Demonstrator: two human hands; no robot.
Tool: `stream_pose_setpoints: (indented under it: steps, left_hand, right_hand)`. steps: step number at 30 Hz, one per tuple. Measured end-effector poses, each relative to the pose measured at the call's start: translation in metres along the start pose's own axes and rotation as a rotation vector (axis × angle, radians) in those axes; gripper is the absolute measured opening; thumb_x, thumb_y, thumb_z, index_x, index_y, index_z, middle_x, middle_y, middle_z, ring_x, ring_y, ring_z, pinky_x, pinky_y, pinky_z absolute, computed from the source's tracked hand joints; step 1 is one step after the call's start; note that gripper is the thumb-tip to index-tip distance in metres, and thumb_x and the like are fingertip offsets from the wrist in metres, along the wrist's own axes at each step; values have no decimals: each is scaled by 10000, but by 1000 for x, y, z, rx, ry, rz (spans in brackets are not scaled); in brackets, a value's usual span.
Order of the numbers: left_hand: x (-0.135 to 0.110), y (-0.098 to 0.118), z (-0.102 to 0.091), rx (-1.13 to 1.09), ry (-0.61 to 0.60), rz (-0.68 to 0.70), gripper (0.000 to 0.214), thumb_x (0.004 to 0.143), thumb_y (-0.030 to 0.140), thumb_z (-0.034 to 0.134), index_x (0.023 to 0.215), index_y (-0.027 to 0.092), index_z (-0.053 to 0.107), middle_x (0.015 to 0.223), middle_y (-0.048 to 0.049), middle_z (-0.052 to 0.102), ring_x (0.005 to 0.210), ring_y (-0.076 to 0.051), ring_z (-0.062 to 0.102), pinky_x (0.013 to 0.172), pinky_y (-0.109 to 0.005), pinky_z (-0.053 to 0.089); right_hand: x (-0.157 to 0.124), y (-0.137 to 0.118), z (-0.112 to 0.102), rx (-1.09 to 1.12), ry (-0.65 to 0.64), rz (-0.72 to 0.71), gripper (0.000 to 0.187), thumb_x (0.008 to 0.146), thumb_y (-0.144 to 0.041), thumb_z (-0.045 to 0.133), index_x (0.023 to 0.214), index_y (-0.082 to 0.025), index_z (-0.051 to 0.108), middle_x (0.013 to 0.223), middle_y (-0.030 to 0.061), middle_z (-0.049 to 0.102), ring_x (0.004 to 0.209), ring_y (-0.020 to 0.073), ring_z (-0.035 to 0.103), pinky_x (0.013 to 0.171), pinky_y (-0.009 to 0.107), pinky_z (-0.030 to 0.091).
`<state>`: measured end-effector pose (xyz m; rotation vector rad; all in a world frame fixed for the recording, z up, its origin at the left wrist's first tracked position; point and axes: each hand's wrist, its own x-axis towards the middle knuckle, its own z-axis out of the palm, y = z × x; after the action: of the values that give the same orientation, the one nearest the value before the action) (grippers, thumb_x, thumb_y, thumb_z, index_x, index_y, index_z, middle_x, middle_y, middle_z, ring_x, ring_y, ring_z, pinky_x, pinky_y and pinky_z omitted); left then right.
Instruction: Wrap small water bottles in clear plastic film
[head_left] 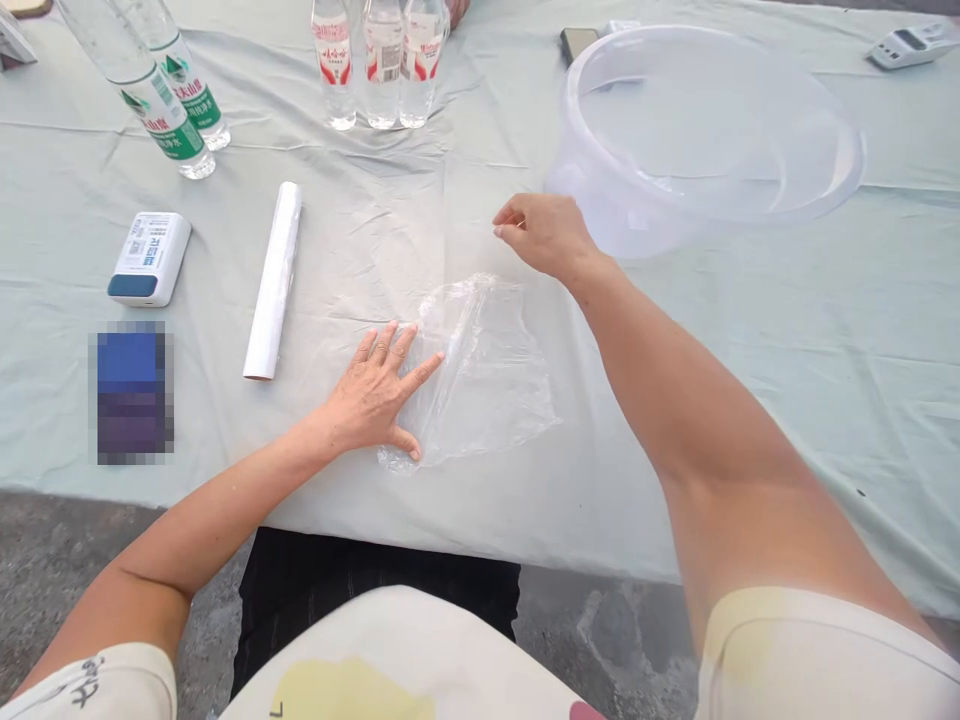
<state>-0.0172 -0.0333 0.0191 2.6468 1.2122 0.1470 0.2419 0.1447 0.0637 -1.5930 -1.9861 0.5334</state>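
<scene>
A crumpled sheet of clear plastic film (491,375) lies on the cloth in front of me. My left hand (375,390) is spread flat on its left side, fingers apart. Above the sheet's upper right, my right hand (544,232) is raised with thumb and fingers pinched together. Whatever may be in that pinch is too small or too clear to make out. A white roll (274,285) with a brown core rests on the cloth left of my left hand. Just beyond my right hand stands a large translucent plastic basin (626,205).
Two green-labelled water bottles (176,115) stand at the back left, and three red-labelled bottles (382,65) at the back middle. A white device (150,258) and a blurred blue item (131,392) lie left. Another device (911,45) sits far right. The tablecloth (615,500) is wrinkled.
</scene>
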Motion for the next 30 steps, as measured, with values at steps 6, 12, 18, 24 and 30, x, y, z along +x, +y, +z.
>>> stream_pose_setpoints:
  steps: [6,12,18,24,30]
  left_hand:
    - [0,-5,13,-87,-6,-104,1545,385,815,836,1630,192,164,1676,-303,55,1524,-562,38,1173,-743,32]
    - [-3,0,12,-33,-18,-142,1571,386,812,838,1626,130,155,1658,-346,57,1526,-557,16,1176,-736,12]
    - [-9,13,0,59,44,-122,1454,400,737,889,1610,222,268,1680,-283,87,1532,-544,57,1182,-737,10]
    - [-5,20,-10,83,-139,-108,1373,472,716,884,1613,281,256,1681,-256,142,1534,-531,92,1180,-729,82]
    - [-7,17,-7,2,-196,-248,1453,454,799,831,1629,241,184,1684,-283,26,1541,-523,-14,1190,-708,41]
  right_hand:
    - [-105,-58,9,136,-103,-337,272,964,-418,521,810,-227,640,782,44,641,741,184,607,717,350,487]
    - [-111,-46,49,57,-337,-539,281,953,-185,395,1013,-217,668,1140,106,673,1005,216,638,799,351,499]
    - [-50,-50,58,-224,-518,-427,498,924,-193,495,1401,-314,572,1461,74,516,927,190,658,741,313,464]
    - [-44,-63,64,-295,-496,-227,569,957,-485,532,1502,-330,487,1531,112,448,981,255,681,839,392,514]
    - [-70,-42,49,49,-7,-178,556,1008,-556,403,1386,-171,537,1382,172,584,936,224,685,914,441,533]
